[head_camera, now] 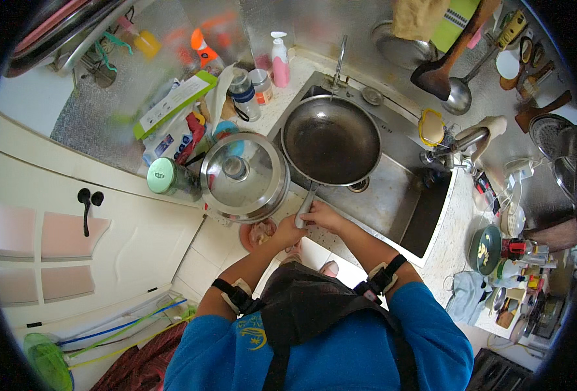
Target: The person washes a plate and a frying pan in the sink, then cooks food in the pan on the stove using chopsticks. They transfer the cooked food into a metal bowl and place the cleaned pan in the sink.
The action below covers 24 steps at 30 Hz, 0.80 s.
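A dark-bottomed metal wok (331,141) is over the left part of the stainless steel sink (386,195), its inside facing up. Its grey handle (308,203) points toward me. My left hand (289,231) is closed around the handle's end. Just to the right, my right hand (323,217) grips the same handle, thumb and fingers against it. Left of the wok, a steel pot with a glass lid (244,176) stands on the counter. A slim tap (340,63) rises behind the wok's far rim.
A larger faucet (457,146) is at the sink's right side. A green-lidded jar (164,176), a bottle (244,95) and a pink pump bottle (279,61) stand left. A reddish bowl (255,235) is below the pot. Ladles (459,95) hang on the right wall.
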Motion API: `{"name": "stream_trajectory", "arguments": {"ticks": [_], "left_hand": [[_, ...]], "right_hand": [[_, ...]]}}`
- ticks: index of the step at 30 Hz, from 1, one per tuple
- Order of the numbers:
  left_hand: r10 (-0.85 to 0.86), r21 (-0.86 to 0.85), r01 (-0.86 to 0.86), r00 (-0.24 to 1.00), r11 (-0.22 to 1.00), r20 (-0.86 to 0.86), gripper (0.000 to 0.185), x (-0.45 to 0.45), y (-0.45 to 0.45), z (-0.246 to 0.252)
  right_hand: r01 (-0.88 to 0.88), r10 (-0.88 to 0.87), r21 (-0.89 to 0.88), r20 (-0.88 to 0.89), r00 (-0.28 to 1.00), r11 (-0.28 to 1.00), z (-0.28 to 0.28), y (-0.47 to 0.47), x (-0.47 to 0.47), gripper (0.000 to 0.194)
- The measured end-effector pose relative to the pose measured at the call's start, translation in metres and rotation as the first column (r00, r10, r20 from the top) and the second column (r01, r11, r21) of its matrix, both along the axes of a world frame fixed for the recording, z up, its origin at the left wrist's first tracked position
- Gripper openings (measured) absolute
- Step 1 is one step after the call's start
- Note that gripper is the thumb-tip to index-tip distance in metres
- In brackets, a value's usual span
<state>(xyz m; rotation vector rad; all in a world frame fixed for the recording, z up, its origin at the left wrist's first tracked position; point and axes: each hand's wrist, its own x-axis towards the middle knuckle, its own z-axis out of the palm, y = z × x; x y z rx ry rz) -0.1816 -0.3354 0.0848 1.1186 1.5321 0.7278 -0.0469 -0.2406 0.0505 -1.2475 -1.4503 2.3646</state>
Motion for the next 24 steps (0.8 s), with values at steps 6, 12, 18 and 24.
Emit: {"name": "stream_trajectory", "arguments": {"ticks": [6, 12, 18, 24], "left_hand": [[-0.046, -0.037, 0.038, 0.971, 0.999, -0.234, 0.038, -0.002, 0.004, -0.01], [-0.256, -0.179, 0.183, 0.711, 0.967, -0.655, 0.055, -0.002, 0.007, 0.051], [0.256, 0.346, 0.19, 0.383, 0.919, -0.888, 0.05, -0.089, 0.039, 0.139], [0.116, 0.184, 0.127, 0.416, 0.975, -0.902, 0.044, -0.137, 0.063, 0.123]], "right_hand": [[-0.134, 0.068, 0.199, 0.308, 0.949, 0.971, -0.01, 0.011, -0.008, 0.03], [-0.112, 0.051, 0.149, 0.361, 0.931, 0.982, 0.006, 0.018, -0.014, 0.032], [-0.148, 0.109, 0.086, 0.35, 0.93, 0.985, 0.01, 0.02, -0.015, 0.033], [-0.146, 0.066, 0.178, 0.392, 0.917, 0.973, 0.024, 0.017, -0.013, 0.039]]}}
